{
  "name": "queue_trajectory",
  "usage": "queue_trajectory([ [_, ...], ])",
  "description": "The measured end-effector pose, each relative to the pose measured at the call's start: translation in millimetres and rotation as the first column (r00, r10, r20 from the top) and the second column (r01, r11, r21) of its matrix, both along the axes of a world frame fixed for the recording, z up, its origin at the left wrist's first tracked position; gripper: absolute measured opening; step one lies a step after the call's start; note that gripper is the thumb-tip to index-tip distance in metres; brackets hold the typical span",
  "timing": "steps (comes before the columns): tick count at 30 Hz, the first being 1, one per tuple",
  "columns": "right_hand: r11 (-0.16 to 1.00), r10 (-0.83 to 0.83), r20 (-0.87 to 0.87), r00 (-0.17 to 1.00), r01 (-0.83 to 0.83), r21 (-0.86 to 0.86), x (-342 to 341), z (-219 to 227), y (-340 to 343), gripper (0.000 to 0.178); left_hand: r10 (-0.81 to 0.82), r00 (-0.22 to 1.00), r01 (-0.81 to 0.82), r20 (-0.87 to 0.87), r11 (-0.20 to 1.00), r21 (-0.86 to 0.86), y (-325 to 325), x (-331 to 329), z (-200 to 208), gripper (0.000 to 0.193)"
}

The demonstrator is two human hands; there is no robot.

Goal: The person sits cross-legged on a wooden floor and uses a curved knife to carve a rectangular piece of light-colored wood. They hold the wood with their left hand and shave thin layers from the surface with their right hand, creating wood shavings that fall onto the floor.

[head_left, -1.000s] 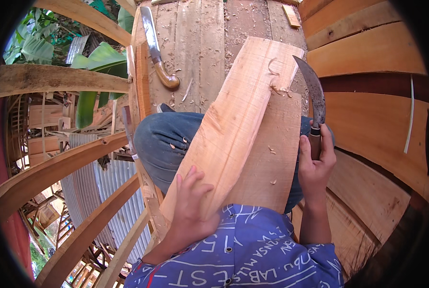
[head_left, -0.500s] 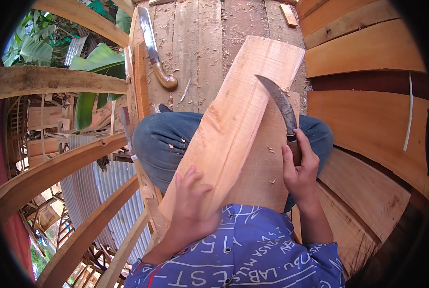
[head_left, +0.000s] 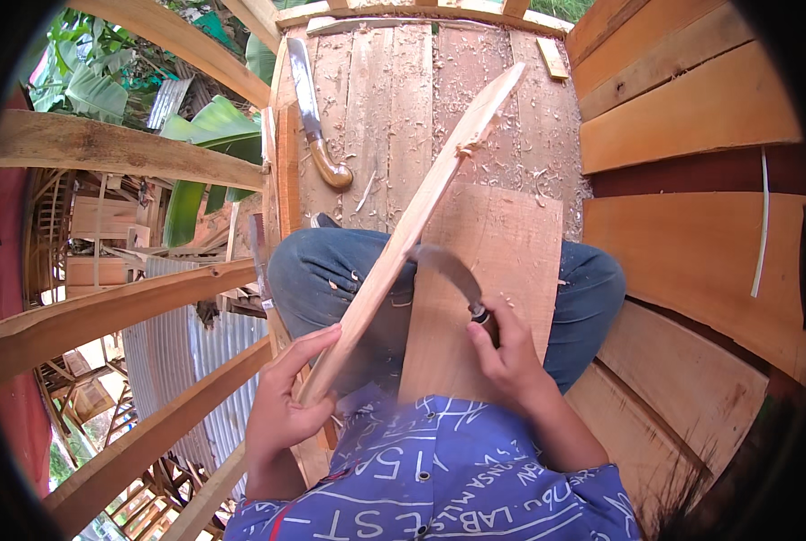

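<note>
A long wooden plank (head_left: 403, 236) is tilted up on its edge, running from my lap toward the far middle. My left hand (head_left: 287, 397) grips its near end, thumb on one side and fingers on the other. In my right hand (head_left: 509, 356) is the dark handle of a curved knife (head_left: 454, 269). The blade points left, its tip at or close to the plank's side; whether they touch I cannot tell. A curled shaving hangs from the plank's edge toward its far end. Beneath the knife a wider flat board (head_left: 497, 248) lies across my lap.
A large knife with a curved wooden handle (head_left: 331, 165) lies on the plank floor (head_left: 367, 81) at the far left. Shavings are scattered over the floor, with a small wood block (head_left: 552, 59) at the far right. Wooden rails (head_left: 123, 311) stand left, a board wall (head_left: 691, 239) right.
The plank has turned from lying flat to standing on its edge. My left hand has closed around its near end. The curved knife has moved left and nearer to me, now beside the plank.
</note>
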State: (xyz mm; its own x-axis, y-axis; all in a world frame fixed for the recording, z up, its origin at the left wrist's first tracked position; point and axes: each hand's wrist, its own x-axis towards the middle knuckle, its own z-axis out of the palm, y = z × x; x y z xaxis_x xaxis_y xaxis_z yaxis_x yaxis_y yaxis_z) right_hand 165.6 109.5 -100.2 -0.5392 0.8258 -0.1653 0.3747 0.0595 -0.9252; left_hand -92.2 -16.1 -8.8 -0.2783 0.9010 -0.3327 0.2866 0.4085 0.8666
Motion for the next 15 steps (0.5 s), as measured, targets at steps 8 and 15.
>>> queue_trajectory([
  [8,0.999,0.04,0.146,0.988,-0.039,-0.011,-7,3,3,0.021,-0.089,0.928,0.024,-0.362,0.983,-0.181,9,-15,22,0.044],
  [15,1.0,-0.002,0.161,0.987,-0.002,0.021,18,6,17,0.034,-0.098,0.96,0.066,-0.264,0.99,-0.128,13,-4,31,0.038],
])
